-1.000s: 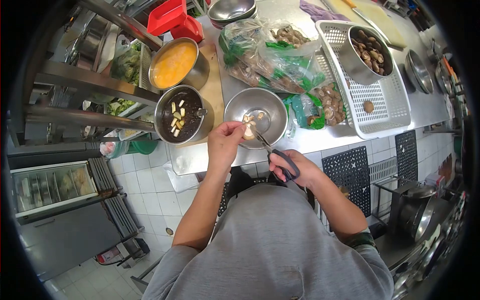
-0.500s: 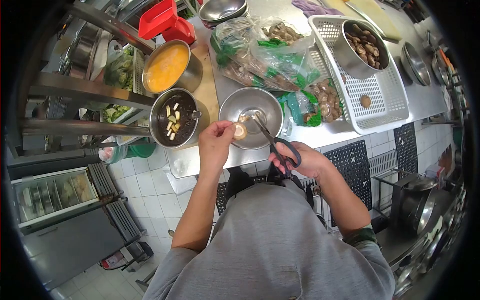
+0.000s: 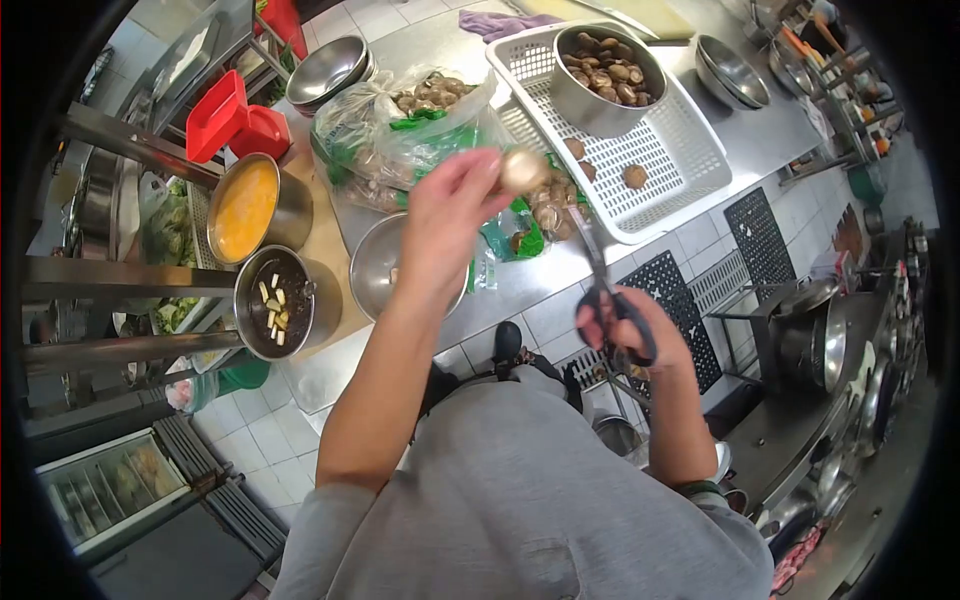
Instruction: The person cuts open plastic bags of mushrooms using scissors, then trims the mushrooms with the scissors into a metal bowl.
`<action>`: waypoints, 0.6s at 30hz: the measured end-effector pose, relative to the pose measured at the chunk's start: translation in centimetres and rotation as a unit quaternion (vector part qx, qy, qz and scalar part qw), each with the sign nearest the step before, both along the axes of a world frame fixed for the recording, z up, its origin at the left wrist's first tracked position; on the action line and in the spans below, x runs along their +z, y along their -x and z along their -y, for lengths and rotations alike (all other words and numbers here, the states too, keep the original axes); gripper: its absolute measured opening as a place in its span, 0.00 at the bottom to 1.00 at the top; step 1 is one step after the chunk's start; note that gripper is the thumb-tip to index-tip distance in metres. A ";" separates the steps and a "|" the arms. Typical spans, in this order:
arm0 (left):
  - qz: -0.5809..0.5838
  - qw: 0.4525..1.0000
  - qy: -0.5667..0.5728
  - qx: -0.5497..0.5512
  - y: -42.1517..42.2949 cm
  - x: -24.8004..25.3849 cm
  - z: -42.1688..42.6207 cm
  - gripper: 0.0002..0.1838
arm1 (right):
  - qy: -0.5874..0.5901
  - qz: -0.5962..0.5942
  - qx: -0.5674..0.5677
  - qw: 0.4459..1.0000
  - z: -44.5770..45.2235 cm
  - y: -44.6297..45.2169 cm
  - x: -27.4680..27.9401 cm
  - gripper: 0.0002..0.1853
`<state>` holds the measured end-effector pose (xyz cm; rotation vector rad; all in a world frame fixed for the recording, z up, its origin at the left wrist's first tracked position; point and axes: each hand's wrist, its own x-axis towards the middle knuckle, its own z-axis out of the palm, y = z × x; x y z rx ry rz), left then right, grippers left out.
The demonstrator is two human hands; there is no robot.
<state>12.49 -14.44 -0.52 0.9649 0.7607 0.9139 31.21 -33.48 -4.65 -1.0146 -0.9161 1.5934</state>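
Slightly blurred, my left hand [image 3: 447, 215] pinches a mushroom [image 3: 523, 172] between its fingertips, above the plastic bags of mushrooms [image 3: 400, 135]. My right hand [image 3: 640, 335] grips black-handled scissors [image 3: 600, 270] by the loops, blades pointing up and away past the table's front edge. Under my left forearm sits a steel bowl [image 3: 372, 265], partly covered by the arm. Beyond the scissors stands a white perforated basket [image 3: 690, 190]. It holds a steel pot [image 3: 590, 108] filled with mushrooms, and a few loose mushrooms [image 3: 635, 177] lie on its floor.
At the left stand a pot of orange liquid [image 3: 247, 205] and a pot of dark liquid [image 3: 275, 305] with pale pieces floating. A red plastic container [image 3: 225, 120] and stacked steel bowls [image 3: 325, 75] are farther back. Another steel bowl [image 3: 732, 75] stands right of the basket.
My left hand has carried the mushroom from over the steel bowl toward the basket. The scissors in my right hand have moved right, away from the bowl. The view has shifted right.
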 end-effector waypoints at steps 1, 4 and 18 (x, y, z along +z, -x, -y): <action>-0.049 0.998 -0.043 -0.008 -0.7 -0.2 -0.7 0.14 | -0.006 0.020 -0.026 0.999 0.7 -0.8 0.3 0.35; -0.297 0.926 -0.226 -0.058 -1.0 -2.7 -1.6 0.13 | 0.018 0.061 -0.082 0.995 3.0 -2.7 1.5 0.37; -0.531 0.774 -0.310 -0.150 0.5 -5.8 0.7 0.17 | 0.096 0.170 -0.082 0.977 1.7 0.2 -3.5 0.19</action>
